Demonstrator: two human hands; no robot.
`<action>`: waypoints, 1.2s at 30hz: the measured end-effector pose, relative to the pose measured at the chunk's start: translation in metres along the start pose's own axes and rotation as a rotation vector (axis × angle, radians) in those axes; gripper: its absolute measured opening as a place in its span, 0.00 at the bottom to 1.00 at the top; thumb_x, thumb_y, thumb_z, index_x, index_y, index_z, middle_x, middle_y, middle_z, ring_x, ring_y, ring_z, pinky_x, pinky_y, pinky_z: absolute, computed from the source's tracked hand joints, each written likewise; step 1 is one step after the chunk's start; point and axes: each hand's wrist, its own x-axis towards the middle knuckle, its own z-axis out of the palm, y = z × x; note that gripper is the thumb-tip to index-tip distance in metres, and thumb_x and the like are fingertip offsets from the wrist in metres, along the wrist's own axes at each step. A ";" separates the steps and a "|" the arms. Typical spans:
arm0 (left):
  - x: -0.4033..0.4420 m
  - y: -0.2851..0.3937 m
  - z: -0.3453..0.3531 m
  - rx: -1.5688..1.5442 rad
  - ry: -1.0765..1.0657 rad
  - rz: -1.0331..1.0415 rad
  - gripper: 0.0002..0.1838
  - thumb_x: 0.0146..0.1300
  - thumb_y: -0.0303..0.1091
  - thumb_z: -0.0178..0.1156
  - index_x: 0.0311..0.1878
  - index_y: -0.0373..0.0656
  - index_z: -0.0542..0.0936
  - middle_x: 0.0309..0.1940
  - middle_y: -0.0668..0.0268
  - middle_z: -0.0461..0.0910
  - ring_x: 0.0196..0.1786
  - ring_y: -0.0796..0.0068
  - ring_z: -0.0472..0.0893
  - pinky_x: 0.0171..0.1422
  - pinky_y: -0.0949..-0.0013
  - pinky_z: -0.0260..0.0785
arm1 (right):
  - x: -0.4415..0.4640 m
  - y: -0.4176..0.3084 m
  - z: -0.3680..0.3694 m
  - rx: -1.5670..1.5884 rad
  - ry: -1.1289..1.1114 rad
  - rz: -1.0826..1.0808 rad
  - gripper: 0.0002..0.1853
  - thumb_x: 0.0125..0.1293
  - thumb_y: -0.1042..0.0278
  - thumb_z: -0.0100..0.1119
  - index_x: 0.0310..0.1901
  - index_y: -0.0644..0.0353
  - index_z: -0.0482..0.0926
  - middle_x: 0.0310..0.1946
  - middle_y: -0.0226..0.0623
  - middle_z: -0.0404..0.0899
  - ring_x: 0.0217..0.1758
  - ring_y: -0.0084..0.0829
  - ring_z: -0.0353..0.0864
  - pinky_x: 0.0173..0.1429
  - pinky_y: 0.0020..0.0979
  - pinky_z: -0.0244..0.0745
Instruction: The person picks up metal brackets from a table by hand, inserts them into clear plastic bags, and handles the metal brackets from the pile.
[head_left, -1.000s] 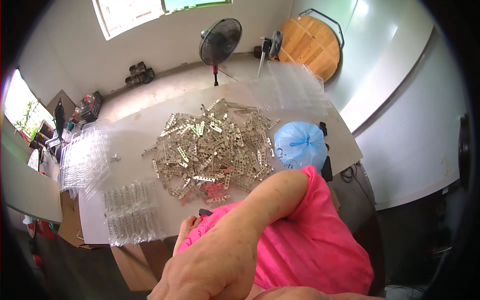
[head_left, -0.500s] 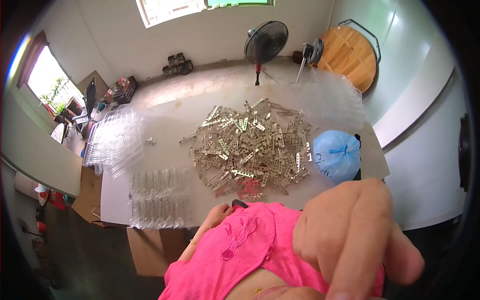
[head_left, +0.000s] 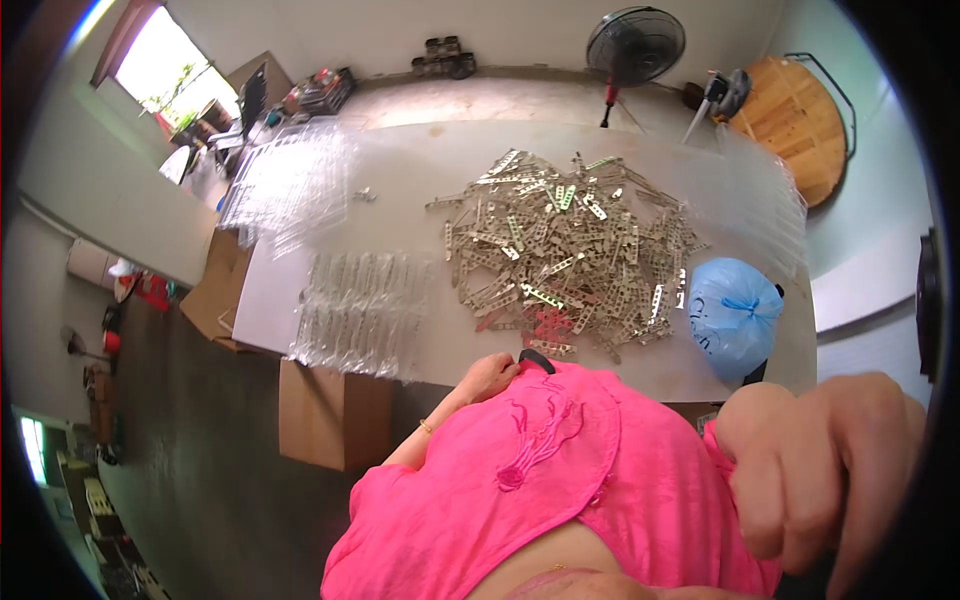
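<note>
My left hand (head_left: 490, 377) rests at the near table edge against the front of the pink shirt (head_left: 560, 450). Beside its fingertips is a black curved piece (head_left: 538, 360); its fingers are mostly hidden, so its grip cannot be made out. Large and close to the camera at the lower right is my right hand (head_left: 825, 465), its fingers curled and nothing visible in them. Beyond both hands, a heap of small perforated metal strips (head_left: 570, 250) covers the middle of the table (head_left: 400, 205). Some reddish pieces (head_left: 548, 325) lie at its near side.
Clear plastic-wrapped packs (head_left: 360, 310) lie left of the heap, with transparent trays (head_left: 290, 185) behind them. A tied blue bag (head_left: 735, 315) sits at the right, near more clear plastic sheets (head_left: 750, 195). Cardboard boxes (head_left: 335, 415) stand below the table's left side. A fan (head_left: 635, 45) stands behind.
The view has turned so the table sits higher and further right. My right hand has shifted toward the right edge, its fingers more curled. My left hand stays at the table edge.
</note>
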 end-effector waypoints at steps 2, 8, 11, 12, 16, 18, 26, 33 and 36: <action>-0.003 0.004 0.005 0.006 0.034 -0.032 0.21 0.66 0.47 0.53 0.41 0.35 0.82 0.39 0.44 0.82 0.47 0.45 0.81 0.51 0.52 0.72 | -0.011 -0.012 -0.004 0.069 -0.058 0.002 0.12 0.68 0.80 0.52 0.28 0.79 0.76 0.26 0.60 0.73 0.18 0.47 0.73 0.19 0.40 0.63; -0.002 0.001 0.028 -0.004 0.084 -0.026 0.20 0.66 0.47 0.53 0.40 0.37 0.82 0.39 0.44 0.82 0.47 0.43 0.81 0.52 0.50 0.72 | -0.029 -0.018 -0.001 0.199 0.005 -0.039 0.06 0.58 0.87 0.57 0.24 0.74 0.75 0.24 0.55 0.73 0.16 0.42 0.71 0.19 0.34 0.63; -0.003 0.002 0.036 -0.002 0.102 -0.032 0.20 0.67 0.46 0.53 0.40 0.36 0.81 0.38 0.44 0.82 0.45 0.42 0.81 0.51 0.49 0.72 | -0.021 -0.005 0.006 -0.079 -0.016 -0.216 0.03 0.62 0.79 0.60 0.35 0.71 0.80 0.27 0.45 0.76 0.19 0.29 0.71 0.22 0.25 0.64; -0.003 0.004 0.039 -0.001 0.119 -0.031 0.20 0.67 0.46 0.53 0.40 0.36 0.81 0.38 0.44 0.82 0.45 0.42 0.81 0.51 0.49 0.72 | -0.020 -0.005 0.007 -0.180 -0.026 -0.272 0.05 0.64 0.77 0.62 0.39 0.69 0.81 0.29 0.42 0.77 0.20 0.25 0.71 0.23 0.22 0.64; -0.013 0.024 0.025 -0.019 0.191 0.061 0.15 0.66 0.40 0.55 0.39 0.37 0.81 0.36 0.44 0.81 0.43 0.42 0.80 0.49 0.50 0.72 | -0.024 -0.018 0.010 -0.175 0.001 -0.107 0.06 0.67 0.75 0.56 0.36 0.68 0.80 0.33 0.48 0.80 0.20 0.28 0.74 0.23 0.23 0.66; -0.022 0.045 -0.004 -0.076 0.510 0.279 0.08 0.65 0.32 0.58 0.38 0.37 0.80 0.32 0.49 0.80 0.35 0.51 0.80 0.42 0.58 0.73 | -0.023 -0.016 0.012 -0.296 0.002 -0.220 0.08 0.67 0.73 0.55 0.35 0.67 0.80 0.30 0.45 0.78 0.19 0.28 0.72 0.22 0.23 0.65; -0.137 0.223 -0.162 -0.486 1.132 0.944 0.04 0.65 0.22 0.60 0.42 0.34 0.79 0.35 0.59 0.80 0.36 0.77 0.77 0.43 0.75 0.70 | -0.068 -0.076 0.014 -0.503 -0.141 -0.001 0.03 0.61 0.80 0.56 0.31 0.64 0.79 0.26 0.41 0.76 0.19 0.27 0.70 0.21 0.23 0.63; -0.226 0.189 -0.252 0.459 1.020 1.117 0.12 0.65 0.33 0.51 0.31 0.35 0.78 0.28 0.53 0.77 0.31 0.60 0.74 0.40 0.56 0.70 | -0.062 -0.062 0.000 -0.482 -0.195 -0.251 0.08 0.51 0.90 0.58 0.20 0.68 0.75 0.20 0.47 0.75 0.16 0.34 0.72 0.19 0.28 0.64; -0.243 0.159 -0.264 0.391 1.079 1.152 0.12 0.65 0.33 0.51 0.33 0.35 0.78 0.28 0.53 0.77 0.31 0.60 0.74 0.41 0.55 0.69 | -0.047 -0.045 0.006 -0.581 -0.126 -0.206 0.05 0.56 0.85 0.58 0.27 0.65 0.78 0.25 0.46 0.77 0.20 0.33 0.74 0.23 0.26 0.67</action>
